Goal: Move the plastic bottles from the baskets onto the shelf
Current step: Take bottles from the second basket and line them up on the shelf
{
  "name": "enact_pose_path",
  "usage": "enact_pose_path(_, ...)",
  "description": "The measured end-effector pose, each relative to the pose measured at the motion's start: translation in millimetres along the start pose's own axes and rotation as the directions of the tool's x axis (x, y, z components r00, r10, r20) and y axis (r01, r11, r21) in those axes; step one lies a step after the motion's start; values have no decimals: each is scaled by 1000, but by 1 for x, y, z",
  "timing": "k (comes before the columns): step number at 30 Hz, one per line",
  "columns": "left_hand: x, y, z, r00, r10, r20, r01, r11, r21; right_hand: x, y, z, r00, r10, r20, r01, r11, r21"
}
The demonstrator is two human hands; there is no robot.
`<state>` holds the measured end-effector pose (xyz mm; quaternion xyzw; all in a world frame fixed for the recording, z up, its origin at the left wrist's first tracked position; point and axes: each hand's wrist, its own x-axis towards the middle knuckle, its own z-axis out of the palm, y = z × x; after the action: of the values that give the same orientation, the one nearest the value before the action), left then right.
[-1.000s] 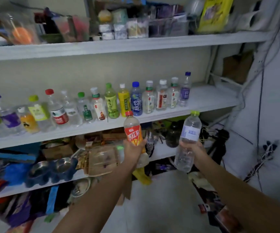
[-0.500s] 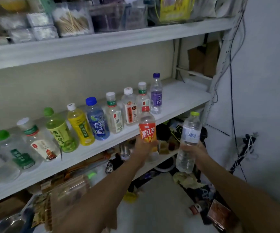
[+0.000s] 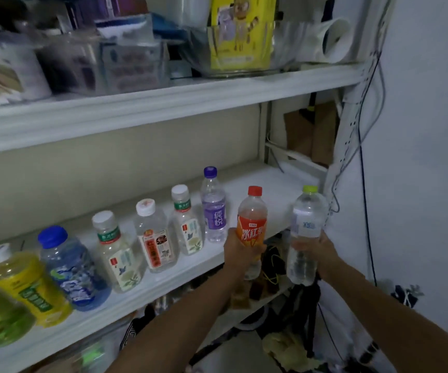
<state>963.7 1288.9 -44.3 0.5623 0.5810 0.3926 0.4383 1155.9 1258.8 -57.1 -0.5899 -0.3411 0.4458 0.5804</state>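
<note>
My left hand (image 3: pixel 240 250) grips an upright orange-labelled bottle with a red cap (image 3: pixel 252 224), held just off the front edge of the white middle shelf (image 3: pixel 266 189). My right hand (image 3: pixel 315 251) holds a clear bottle with a yellow-green cap (image 3: pixel 305 232), upright, to the right of the first. On the shelf stands a row of several bottles, ending at the right with a purple-capped bottle (image 3: pixel 213 208). Right of that bottle the shelf surface is bare. No basket is in view.
An upper shelf (image 3: pixel 163 103) carries clear bins and a yellow package (image 3: pixel 240 30). A white perforated upright (image 3: pixel 349 135) with cables stands at the shelf's right end, next to the wall. Clutter fills the lower shelf and floor below my hands.
The view has swung right and closer to the shelf. Both hands have risen with their bottles toward the bare right end of the middle shelf.
</note>
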Motion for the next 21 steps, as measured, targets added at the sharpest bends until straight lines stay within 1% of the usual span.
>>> enact_pose_path(2,25,16,16,999,29,-36,-30,999,-15,35,-11,-3,998,-52,18,52,998,-27)
enact_pose_path(3,34,22,23,998,34,-47,-35,999,-37,50,-16,-3,996,-71,52,74,996,-49)
enact_pose_path(7,63,35,42,991,43,-126,-57,993,-105,99,-37,4,971,7,238,1,999,-33)
enact_pose_path(9,76,38,49,985,48,-167,-67,992,-107,120,-46,12,952,-38,305,39,999,2)
enact_pose_path(12,93,41,57,976,37,-213,-58,994,-93,143,-51,30,942,-96,322,84,995,52)
enact_pose_path(16,113,37,68,967,2,-255,-32,993,-113,166,-40,42,933,-81,350,63,996,63)
enact_pose_path(21,124,31,74,938,19,-345,-70,988,-136,194,-35,51,905,-75,419,59,997,49)
